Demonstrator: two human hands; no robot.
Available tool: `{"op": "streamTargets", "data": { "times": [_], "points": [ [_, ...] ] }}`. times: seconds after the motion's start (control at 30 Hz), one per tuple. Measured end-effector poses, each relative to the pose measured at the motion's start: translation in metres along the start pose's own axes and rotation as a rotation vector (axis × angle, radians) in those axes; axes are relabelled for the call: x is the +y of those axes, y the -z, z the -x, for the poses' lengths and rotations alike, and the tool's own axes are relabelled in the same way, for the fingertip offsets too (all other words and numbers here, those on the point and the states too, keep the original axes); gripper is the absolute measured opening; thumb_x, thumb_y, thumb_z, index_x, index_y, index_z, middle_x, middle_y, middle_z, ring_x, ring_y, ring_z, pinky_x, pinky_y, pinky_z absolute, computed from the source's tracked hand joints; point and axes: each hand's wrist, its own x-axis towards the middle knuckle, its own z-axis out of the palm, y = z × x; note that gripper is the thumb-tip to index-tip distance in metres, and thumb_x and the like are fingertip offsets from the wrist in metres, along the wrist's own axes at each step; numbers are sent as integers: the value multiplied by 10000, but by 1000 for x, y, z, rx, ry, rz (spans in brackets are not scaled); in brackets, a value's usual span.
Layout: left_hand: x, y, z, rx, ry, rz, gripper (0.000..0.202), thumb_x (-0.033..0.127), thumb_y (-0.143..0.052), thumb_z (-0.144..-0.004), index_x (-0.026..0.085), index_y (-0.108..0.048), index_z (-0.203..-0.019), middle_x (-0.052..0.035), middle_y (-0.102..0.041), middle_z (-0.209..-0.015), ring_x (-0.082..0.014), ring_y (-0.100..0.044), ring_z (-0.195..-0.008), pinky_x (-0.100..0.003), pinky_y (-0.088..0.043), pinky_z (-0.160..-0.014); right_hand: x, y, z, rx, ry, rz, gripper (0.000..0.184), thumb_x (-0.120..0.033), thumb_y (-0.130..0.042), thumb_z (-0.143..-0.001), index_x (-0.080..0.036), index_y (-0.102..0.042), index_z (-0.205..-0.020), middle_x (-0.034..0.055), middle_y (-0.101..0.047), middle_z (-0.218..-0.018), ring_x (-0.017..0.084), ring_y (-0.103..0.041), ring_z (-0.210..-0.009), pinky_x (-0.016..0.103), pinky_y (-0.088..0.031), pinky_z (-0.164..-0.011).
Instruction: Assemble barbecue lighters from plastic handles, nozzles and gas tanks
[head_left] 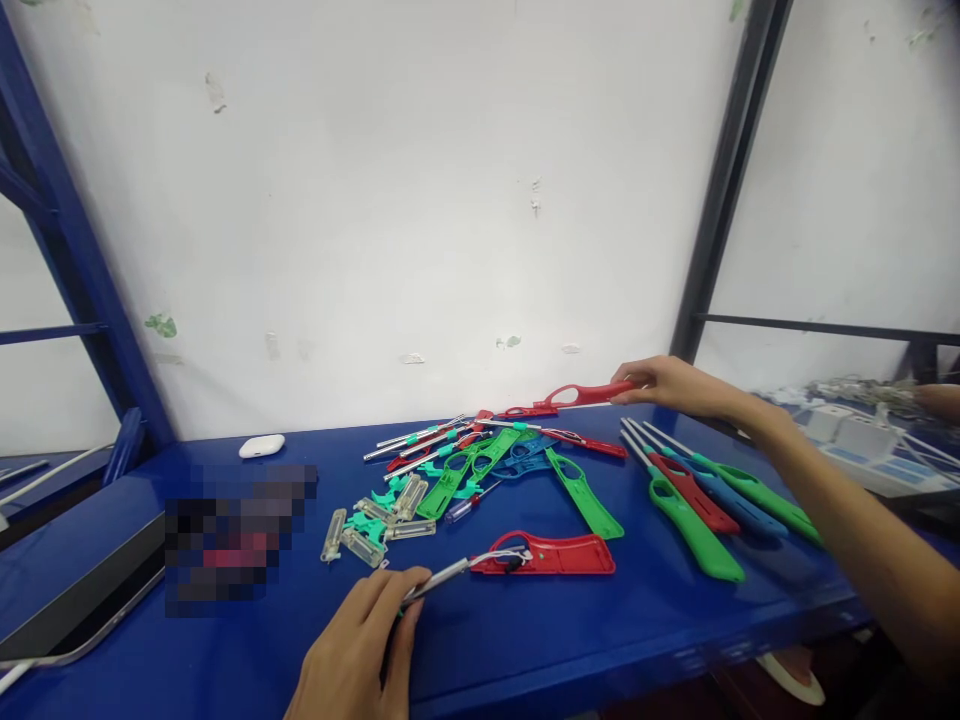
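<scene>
My left hand [367, 640] pinches the metal lighter tube [448, 572] near the table's front. Its wires run into a red lighter casing half [570, 555] lying hollow side up, with a small black part at the wires. My right hand [660, 385] reaches to the back and grips another red casing half [585, 395] by its handle end, above the pile. In the pile lie green casing halves [495, 455], blue casing halves [525, 458] and several metal tubes [427, 455]. Clear fuel tanks [409, 497] and teal plastic pieces [367, 525] sit left of it.
A screwdriver [469, 503] lies before the pile. Several whole long lighters, among them a green lighter [694, 530], rest at the right. A white earbud case [262, 446] and a phone-like device [82, 590] are at the left. The wall [420, 200] stands behind the blue table [517, 640].
</scene>
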Motion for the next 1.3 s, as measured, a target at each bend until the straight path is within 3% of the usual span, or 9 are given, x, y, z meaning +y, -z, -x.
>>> {"op": "streamTargets", "data": {
  "times": [0.1,0.2,0.37,0.53,0.73,0.97,1.1,1.2,1.3],
  "points": [
    [2,1,-1,27,-11,-2,257,337,-512,-1065,305,-699,-1239,-8,-797,-1139,-199,-797,-1004,-260,-660,-852,1,-9,2,-132,25,-15,339,-581,-704,-882,-271,-787,-990,11,-809,-814,255,-737,-776,310,-547,-668],
    [3,2,-2,64,-29,10,260,343,-491,-1072,302,-701,-1219,-3,-802,-1113,-194,-803,-975,-246,-663,-820,3,-22,-6,-220,43,7,330,-558,-758,-871,-259,-807,-1002,35,-816,-926,253,-747,-850,325,-584,-739],
    [4,3,-3,-1,-1,11,263,330,-505,-1074,295,-676,-1271,-13,-785,-1156,-191,-788,-1024,-253,-647,-880,-6,-43,-62,-142,25,138,314,-380,-645,-1033,-193,-661,-1284,100,-673,-1317,249,-690,-1105,464,-591,-944],
    [3,2,-2,18,-13,14,260,327,-500,-1073,289,-687,-1251,-23,-784,-1149,-200,-786,-1019,-265,-651,-869,-21,-85,-124,-170,-41,310,353,-355,-666,-1022,-191,-633,-1333,109,-650,-1350,257,-684,-1121,473,-597,-936],
    [6,1,1,20,2,49,267,318,-486,-1077,300,-700,-1235,-27,-785,-1126,-204,-785,-1002,-263,-650,-847,-30,-111,-127,-173,-51,473,342,-355,-664,-1024,-192,-638,-1323,108,-655,-1341,252,-687,-1111,466,-599,-930],
    [9,3,2,-20,49,39,282,333,-487,-1081,304,-682,-1283,-36,-770,-1187,-209,-772,-1056,-289,-644,-901,-40,-59,-73,87,109,538,283,-350,-657,-1028,-185,-665,-1258,94,-687,-1265,229,-699,-1048,439,-603,-902],
    [8,4,2,-31,62,28,290,333,-496,-1077,312,-667,-1310,-24,-769,-1191,-203,-771,-1059,-288,-641,-912,-68,-45,10,347,267,522,175,-242,-563,-1056,-206,-731,-1094,103,-737,-1044,242,-684,-975,399,-561,-877],
    [8,3,2,-27,62,22,291,335,-494,-1075,315,-677,-1302,-24,-771,-1193,-208,-774,-1053,-291,-648,-896,-94,-52,78,568,408,480,210,-214,-545,-1047,-266,-736,-975,64,-739,-891,223,-676,-788,371,-546,-739],
    [8,4,2,-35,70,14,291,338,-497,-1074,315,-674,-1304,-23,-770,-1206,-214,-772,-1069,-314,-648,-915,-116,-62,124,711,500,389,267,-110,-600,-982,-334,-734,-1035,23,-734,-828,214,-683,-708,364,-540,-679]
  ]
}}
